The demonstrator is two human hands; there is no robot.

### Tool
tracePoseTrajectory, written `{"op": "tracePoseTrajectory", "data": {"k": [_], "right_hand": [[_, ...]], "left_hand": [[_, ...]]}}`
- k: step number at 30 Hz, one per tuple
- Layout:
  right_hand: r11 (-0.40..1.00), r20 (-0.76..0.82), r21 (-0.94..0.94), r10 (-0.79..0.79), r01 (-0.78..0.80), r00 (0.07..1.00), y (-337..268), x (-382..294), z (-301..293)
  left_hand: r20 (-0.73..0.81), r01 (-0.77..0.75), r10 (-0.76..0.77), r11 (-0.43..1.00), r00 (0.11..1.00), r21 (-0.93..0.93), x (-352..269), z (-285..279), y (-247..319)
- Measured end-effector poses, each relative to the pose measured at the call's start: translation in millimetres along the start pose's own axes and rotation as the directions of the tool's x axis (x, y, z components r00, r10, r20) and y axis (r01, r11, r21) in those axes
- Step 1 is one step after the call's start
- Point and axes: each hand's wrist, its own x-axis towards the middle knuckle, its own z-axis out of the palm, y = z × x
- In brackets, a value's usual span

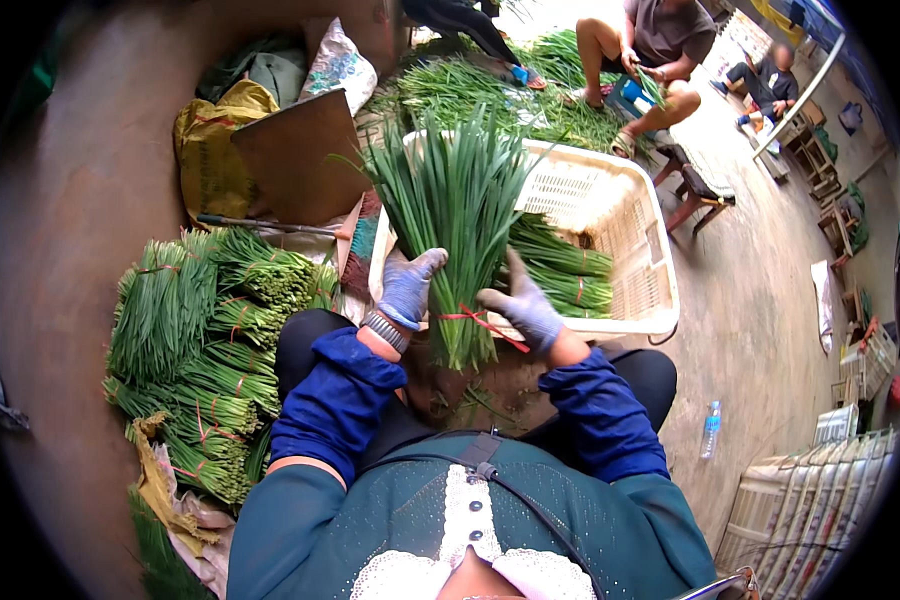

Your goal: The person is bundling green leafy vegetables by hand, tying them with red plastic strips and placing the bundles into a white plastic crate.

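Observation:
A large bundle of garlic chives (465, 217) is held before me, leaves fanning away and cut stems towards my lap. Red tape (471, 313) ties it near the stem end, one loose tail sticking out to the right. My left hand (409, 285), in a dirty light-blue glove, grips the bundle's left side with the thumb across the front. On the other side my gloved right hand (526, 304) has thumb and fingers apart, close beside the leaves; whether it touches them is unclear. Behind the bundle, a white plastic crate (664, 277) contains tied chive bundles (570, 274).
Tied chive bundles (195, 330) are piled on my left. A brown board (300, 161) leans by yellow sacks (214, 150). Loose chives (450, 90) lie beyond the crate, near a seated person (667, 37). A stool (694, 180) and water bottle (711, 429) are right.

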Motion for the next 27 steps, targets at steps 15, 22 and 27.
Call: {"op": "tracePoseTrajectory", "data": {"k": [15, 22, 27], "right_hand": [[0.992, -0.123, 0.119, -0.023, 0.037, 0.992, -7.6, 8.7, 29.2], [0.91, 0.011, 0.4, 0.112, -0.107, 0.994, -26.1, 9.6, 17.4], [0.988, -0.085, 0.033, -0.149, 0.152, 0.985, 12.4, 15.0, 11.4]], "left_hand": [[-0.037, 0.112, -0.106, 0.937, 0.994, 0.332, -4.7, 8.8, -19.9], [0.016, 0.206, -0.208, 0.973, 0.978, 0.102, -1.1, -0.4, -22.0], [0.162, -0.162, 0.112, 0.926, 0.981, 0.341, 1.6, 2.2, -25.3]]}}
